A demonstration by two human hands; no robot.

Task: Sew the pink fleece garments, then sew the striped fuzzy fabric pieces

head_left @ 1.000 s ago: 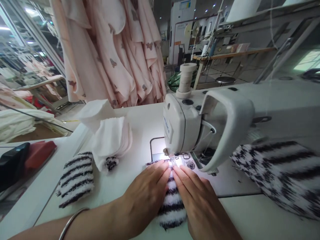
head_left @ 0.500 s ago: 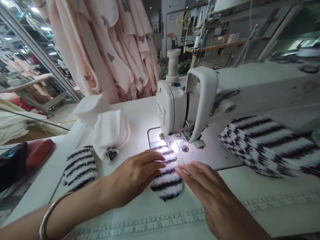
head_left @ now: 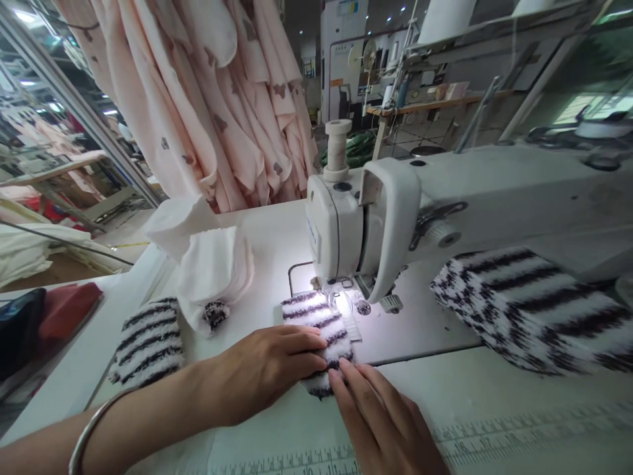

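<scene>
A black-and-white striped fluffy fabric piece point(head_left: 309, 307) lies under the needle area of the white sewing machine point(head_left: 336, 231). My left hand point(head_left: 270, 369) rests flat on its left side, fingers stretched across the stripes. At the lower right edge, my right hand point(head_left: 380, 415) touches the fabric with its fingertips, fingers extended. The machine's lamp lights the fabric's far end brightly. Part of the piece is hidden beneath my left fingers.
Left of my hands lie another striped piece point(head_left: 151, 343) and a stack of white fabric pieces point(head_left: 212, 264). A striped fabric stack point(head_left: 534, 303) sits under the machine arm. Pink garments point(head_left: 237, 119) hang behind the table. A printed ruler scale point(head_left: 469, 442) runs along the front.
The striped piece has turned, its far end now angled left. My right hand has moved left and nearer to me along its edge; my left hand has shifted slightly nearer too.
</scene>
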